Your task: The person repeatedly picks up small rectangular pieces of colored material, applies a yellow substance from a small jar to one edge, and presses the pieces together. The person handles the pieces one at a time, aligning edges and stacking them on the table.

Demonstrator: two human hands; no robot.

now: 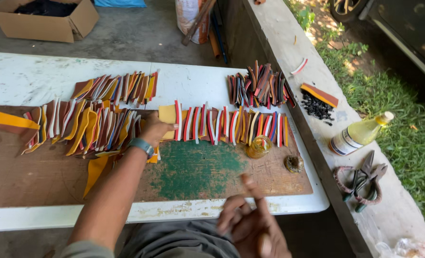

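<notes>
The left hand (pixel 156 129) rests with fingers closed on a yellow leather strip (pixel 167 115) at the end of the coloured strip row (pixel 231 125) on the wooden board (pixel 193 172); the right hand (pixel 255 227) hovers near the table edge (pixel 174 212), fingers loosely curled, holding nothing visible

The person's left hand (pixel 156 128) has a band (pixel 142 145) around the wrist, blue-grey and a bit shiny. The arm is bare up to a short grey-green sleeve (pixel 81 249) near the shoulder. The right hand (pixel 250 224) is bare. Grey trousers (pixel 183 241) cover the lap.
</notes>
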